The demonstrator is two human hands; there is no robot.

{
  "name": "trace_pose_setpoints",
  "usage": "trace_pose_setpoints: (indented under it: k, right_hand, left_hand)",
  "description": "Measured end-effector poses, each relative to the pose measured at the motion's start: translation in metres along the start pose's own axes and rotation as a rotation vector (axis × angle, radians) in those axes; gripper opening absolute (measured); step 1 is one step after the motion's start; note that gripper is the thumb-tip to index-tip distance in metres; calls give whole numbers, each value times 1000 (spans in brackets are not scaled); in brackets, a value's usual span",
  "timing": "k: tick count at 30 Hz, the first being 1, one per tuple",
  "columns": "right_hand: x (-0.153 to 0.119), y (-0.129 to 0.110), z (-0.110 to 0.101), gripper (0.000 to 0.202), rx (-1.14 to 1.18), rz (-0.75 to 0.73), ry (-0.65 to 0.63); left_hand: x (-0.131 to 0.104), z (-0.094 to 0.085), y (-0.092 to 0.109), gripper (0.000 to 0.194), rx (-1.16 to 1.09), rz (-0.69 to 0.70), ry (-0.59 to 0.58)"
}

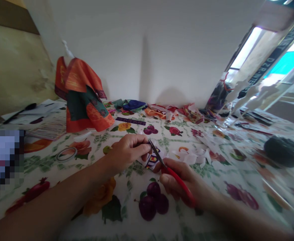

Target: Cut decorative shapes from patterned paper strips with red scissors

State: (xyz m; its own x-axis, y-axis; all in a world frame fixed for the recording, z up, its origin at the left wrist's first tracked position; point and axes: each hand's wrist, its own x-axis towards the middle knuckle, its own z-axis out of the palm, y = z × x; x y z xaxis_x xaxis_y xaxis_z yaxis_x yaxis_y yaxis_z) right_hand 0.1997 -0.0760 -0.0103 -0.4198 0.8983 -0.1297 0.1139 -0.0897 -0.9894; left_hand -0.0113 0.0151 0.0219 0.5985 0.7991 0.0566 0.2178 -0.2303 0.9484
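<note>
Mid-frame, the left hand (134, 149) pinches a patterned piece (151, 161), apparently mid-snip, the curled right hand (192, 178) gripping scissors (179, 181) that need careful aim.

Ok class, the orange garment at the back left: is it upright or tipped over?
Upright. The orange garment has its hem down at the tablecloth, and the white neck piece points up.

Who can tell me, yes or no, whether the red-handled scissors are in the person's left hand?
No, the red-handled scissors are in the right hand, while the left hand is by the blade tips.
</note>
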Motion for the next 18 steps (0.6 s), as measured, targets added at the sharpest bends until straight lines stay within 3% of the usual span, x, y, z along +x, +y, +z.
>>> trace_pose_setpoints:
  k: [18]
  right_hand:
    - [-1, -3, 1, 65, -32, 6, 2]
  left_hand:
    - [0, -1, -1, 25, -37, -2, -15]
